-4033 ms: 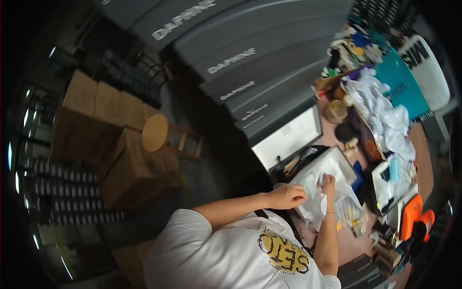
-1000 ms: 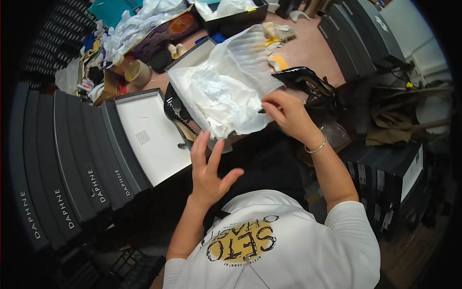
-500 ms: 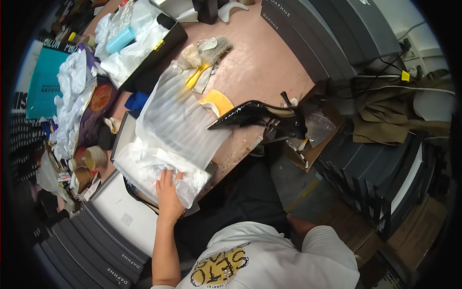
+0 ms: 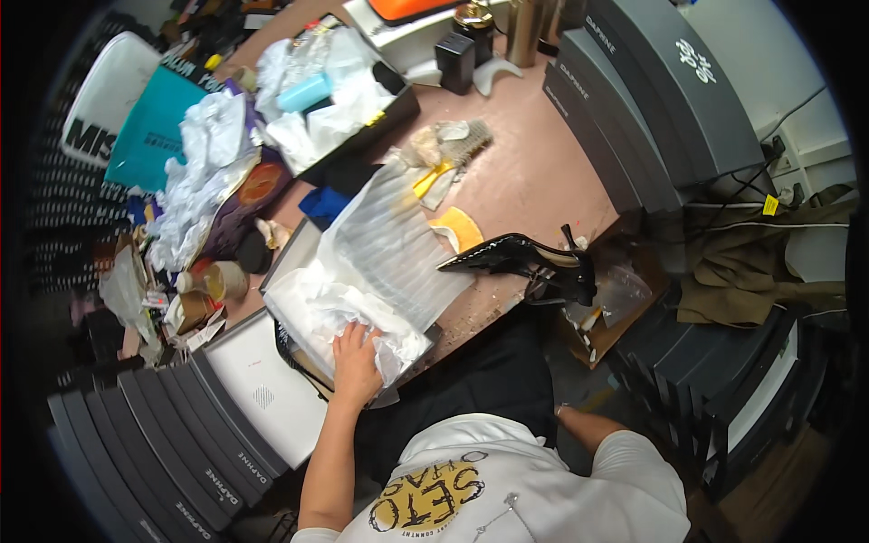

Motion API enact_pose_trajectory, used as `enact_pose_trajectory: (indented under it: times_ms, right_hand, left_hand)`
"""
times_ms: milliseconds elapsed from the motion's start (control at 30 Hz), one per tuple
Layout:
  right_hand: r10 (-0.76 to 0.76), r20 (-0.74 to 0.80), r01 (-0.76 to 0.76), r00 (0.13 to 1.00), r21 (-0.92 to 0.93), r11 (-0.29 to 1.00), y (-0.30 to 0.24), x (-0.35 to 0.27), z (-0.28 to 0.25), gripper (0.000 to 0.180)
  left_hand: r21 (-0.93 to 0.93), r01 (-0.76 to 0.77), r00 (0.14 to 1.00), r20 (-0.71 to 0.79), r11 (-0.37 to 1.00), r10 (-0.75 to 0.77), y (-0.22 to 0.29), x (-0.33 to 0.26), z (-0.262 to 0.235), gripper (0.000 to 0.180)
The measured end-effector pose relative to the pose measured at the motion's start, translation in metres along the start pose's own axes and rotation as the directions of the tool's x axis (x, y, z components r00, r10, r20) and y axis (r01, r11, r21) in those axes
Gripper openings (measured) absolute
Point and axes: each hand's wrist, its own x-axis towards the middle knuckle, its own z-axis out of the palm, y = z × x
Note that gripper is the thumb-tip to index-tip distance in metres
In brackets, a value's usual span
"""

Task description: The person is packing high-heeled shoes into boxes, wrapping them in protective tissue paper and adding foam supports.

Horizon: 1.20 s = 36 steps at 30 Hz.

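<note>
My left hand (image 4: 358, 364) lies on crumpled white tissue paper (image 4: 312, 303) in a shoe box (image 4: 282, 271), its fingers spread and pressing lightly into the paper. A translucent white foam sheet (image 4: 389, 249) runs from the box over the table. To the right, a glossy black pointed high-heeled shoe (image 4: 516, 244) lies at the table edge, touching neither hand. A black-edged thing with a beige inside (image 4: 303, 362) is wedged beside the box, mostly hidden. My right forearm (image 4: 593, 427) reaches down past my dark trousers; the hand itself is hidden.
Stacked dark grey shoe boxes stand at the lower left (image 4: 172, 443) and far right (image 4: 634, 100). A black box (image 4: 403, 109) of white paper, a yellow curved pad (image 4: 460, 228) and a worn glove-like cloth (image 4: 453, 149) lie on the table. An open carton (image 4: 625, 317) sits below its right edge.
The whole view has shifted, so things appear farther right and lower. My left hand stays on the tissue paper. More of my right forearm shows, with a thin bracelet at the wrist.
</note>
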Motion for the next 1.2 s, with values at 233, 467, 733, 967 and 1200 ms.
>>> enact_pose_trajectory:
  times_ms: [233,467,733,967,1200]
  right_hand:
    - [-0.179,0.001,0.156,0.984,-0.491,0.857,0.059,0.052,-0.082,0.053]
    - [-0.774,-0.575,0.631,0.267,-0.502,0.591,-0.15,-0.195,-0.167,0.028]
    - [-0.998,-0.063,0.77,-0.008,-0.637,0.034,-0.363,-0.285,-0.11,0.022]
    - [-0.992,-0.126,0.46,0.016,-0.88,0.119,-0.462,-0.162,-0.127,0.032]
    - [-0.988,-0.097,0.474,0.118,-0.869,0.142,-0.461,-0.129,-0.117,0.014]
  left_hand:
    - [-0.142,-0.098,0.919,-0.394,0.985,0.035,0.002,-0.021,-0.014,0.044]
    - [-0.245,-0.238,0.815,-0.576,0.94,0.056,0.022,-0.072,-0.009,0.041]
    - [-0.29,-0.187,0.652,-0.751,0.939,-0.102,0.029,-0.092,0.028,0.042]
    - [-0.114,-0.11,0.823,-0.567,0.987,0.026,0.027,-0.087,0.035,0.044]
    - [-0.341,-0.093,0.814,-0.566,0.935,-0.126,0.03,-0.085,0.033,0.046]
